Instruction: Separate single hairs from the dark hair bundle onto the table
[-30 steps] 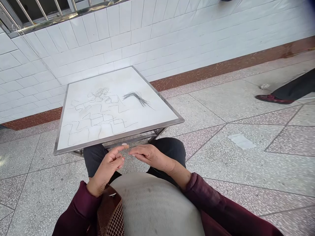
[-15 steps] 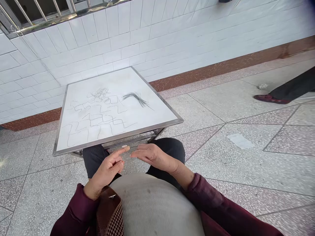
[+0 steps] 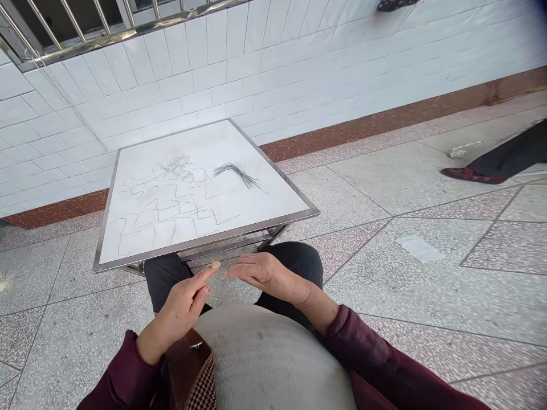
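My left hand [image 3: 182,302] is above my lap, left of the middle. Its index finger points toward my right hand, with a tan wrap on the tip, and its thumb stands apart; I see nothing in it. Facing it across a small gap, my right hand [image 3: 267,274] has its fingers stretched out close together and the thumb below them. No held thing shows there. Beyond both hands stands a white-topped table [image 3: 273,196] with a metal rim. A bundle of thin dark wire-like strands [image 3: 239,172] lies at its right, and several bent strands [image 3: 183,208] spread over its left.
Behind the table is a white tiled wall [image 3: 239,74] with a barred window [image 3: 77,25]. At right, a person's leg and dark red shoe [image 3: 474,175] show on the speckled floor. A pale sheet [image 3: 421,249] lies on the floor, and a brown bag [image 3: 188,359] rests against me.
My left hand has drawn back slightly left and down, widening the gap between the hands. The right hand has hardly moved. The strands on the table look the same.
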Action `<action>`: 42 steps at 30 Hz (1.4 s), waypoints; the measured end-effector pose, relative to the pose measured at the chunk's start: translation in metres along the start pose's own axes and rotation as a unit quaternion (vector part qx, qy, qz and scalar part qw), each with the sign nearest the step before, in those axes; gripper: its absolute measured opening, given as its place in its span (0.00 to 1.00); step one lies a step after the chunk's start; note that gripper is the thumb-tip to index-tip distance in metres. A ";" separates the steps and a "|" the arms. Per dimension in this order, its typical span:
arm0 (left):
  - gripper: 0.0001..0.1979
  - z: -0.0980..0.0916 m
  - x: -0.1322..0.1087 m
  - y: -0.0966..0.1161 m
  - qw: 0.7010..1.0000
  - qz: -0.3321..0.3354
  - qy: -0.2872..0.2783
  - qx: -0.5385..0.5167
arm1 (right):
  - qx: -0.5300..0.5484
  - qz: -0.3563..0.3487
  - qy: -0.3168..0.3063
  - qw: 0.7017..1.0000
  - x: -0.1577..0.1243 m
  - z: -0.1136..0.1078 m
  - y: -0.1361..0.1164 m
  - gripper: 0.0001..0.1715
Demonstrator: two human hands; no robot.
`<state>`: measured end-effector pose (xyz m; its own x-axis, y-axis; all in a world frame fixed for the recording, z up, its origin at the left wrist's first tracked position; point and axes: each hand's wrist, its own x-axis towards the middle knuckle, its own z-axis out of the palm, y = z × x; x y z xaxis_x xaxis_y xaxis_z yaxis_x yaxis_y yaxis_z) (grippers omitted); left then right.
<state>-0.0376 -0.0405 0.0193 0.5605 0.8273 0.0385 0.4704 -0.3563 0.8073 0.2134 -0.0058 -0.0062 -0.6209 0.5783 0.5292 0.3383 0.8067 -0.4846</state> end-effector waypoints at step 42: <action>0.24 0.025 0.007 0.008 0.985 0.100 0.046 0.133 | 0.021 0.050 0.142 0.988 0.014 -0.005 -0.024 0.06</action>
<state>-0.0130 -0.0484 0.0111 0.6014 0.7606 0.2446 0.5252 -0.6071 0.5963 0.2001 -0.0160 0.0168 -0.3601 0.6704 0.6487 0.3542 0.7416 -0.5698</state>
